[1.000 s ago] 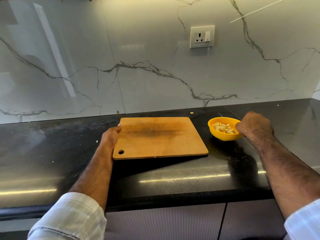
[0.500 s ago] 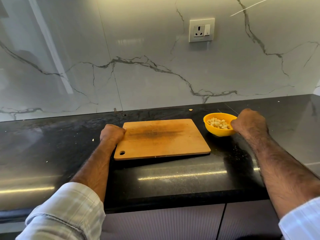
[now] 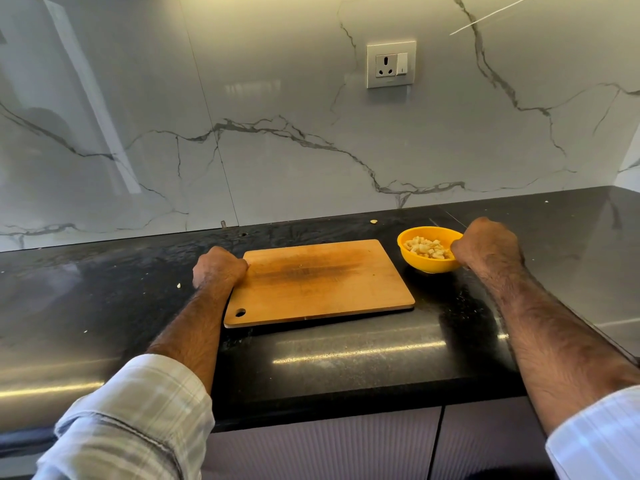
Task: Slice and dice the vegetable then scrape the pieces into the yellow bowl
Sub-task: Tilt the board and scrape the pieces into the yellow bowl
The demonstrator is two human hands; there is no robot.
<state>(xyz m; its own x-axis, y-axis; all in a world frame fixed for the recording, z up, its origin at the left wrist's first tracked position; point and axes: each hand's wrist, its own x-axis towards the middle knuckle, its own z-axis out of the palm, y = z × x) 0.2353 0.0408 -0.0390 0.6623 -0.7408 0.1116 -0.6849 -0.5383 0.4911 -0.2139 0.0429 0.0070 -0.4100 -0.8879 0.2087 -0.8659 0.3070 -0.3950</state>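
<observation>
Right up against the left grip (image 3: pixel 220 268), saw the cutting board (image 3: pixel 322 282) lying flat on the black desk (image 3: pixel 346 358), bare on top apart from a dark worn patch in the middle. Had that grip curled into a fist with knuckles up, touching the board's left edge near the far corner. Honestly couldn't tell whether it was clamped on the edge or just pressed against it, with the fingers tucked out of sight. Spotted the board's hanging hole (image 3: pixel 240 312) nearer than that grip, at the near left corner.

Over at the right grip (image 3: pixel 486 245), found the yellow bowl (image 3: pixel 426 266) sitting just left of it, upright on the desk and just beside the board's far right corner, not quite touching it. Looked clamped on the bowl's right rim, fingers curled, thumb side at the edge. Saw the diced pieces (image 3: pixel 427 248) piled pale inside the bowl.

Also noticed a stray scrap (image 3: pixel 178 285) just left of the left grip, another bit (image 3: pixel 477 221) beyond the bowl by the marble wall (image 3: pixel 277 168), and a socket (image 3: pixel 391 65) high up between the two grips. Had checked sleeves (image 3: pixel 138 410) rolled back on both arms.
</observation>
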